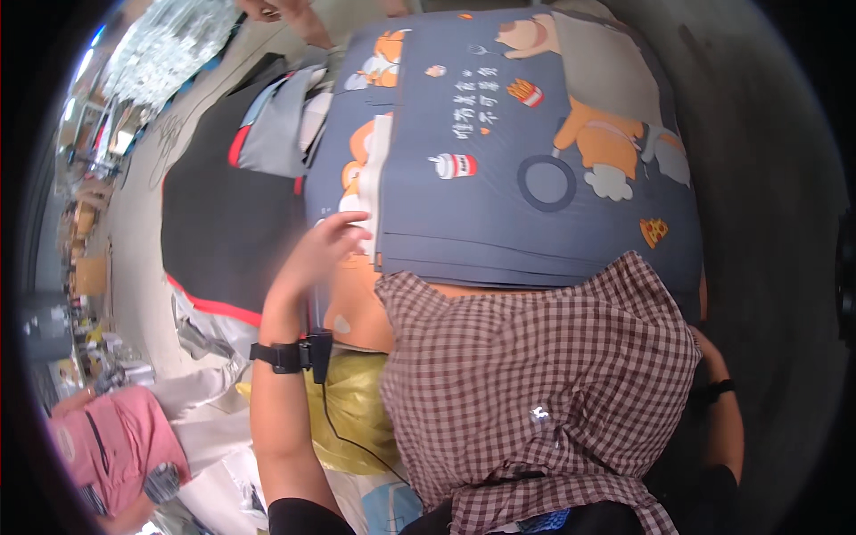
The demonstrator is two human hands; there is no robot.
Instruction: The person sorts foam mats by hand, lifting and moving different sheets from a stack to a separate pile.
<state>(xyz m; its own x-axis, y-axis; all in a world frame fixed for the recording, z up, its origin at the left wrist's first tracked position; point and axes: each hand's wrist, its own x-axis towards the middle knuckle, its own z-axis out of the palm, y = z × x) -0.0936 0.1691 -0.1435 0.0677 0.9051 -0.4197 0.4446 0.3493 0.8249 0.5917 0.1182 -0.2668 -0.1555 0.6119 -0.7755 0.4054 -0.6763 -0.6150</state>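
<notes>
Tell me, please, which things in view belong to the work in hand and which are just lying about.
Seemingly in use:
stacked blue-grey printed sheets, with the left hand at their left edge;
right hand, partly hidden by the checked cloth.

Seemingly just lying about:
black mat with red edging;
yellow plastic;
silvery pile.

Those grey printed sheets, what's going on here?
A person's left hand is open at the left edge of the stack of grey printed sheets; whether the fingers touch it isn't clear. The right hand is near the stack's near right corner, mostly hidden behind a checked cloth. A black piece with red edging lies left of the stack.
</notes>
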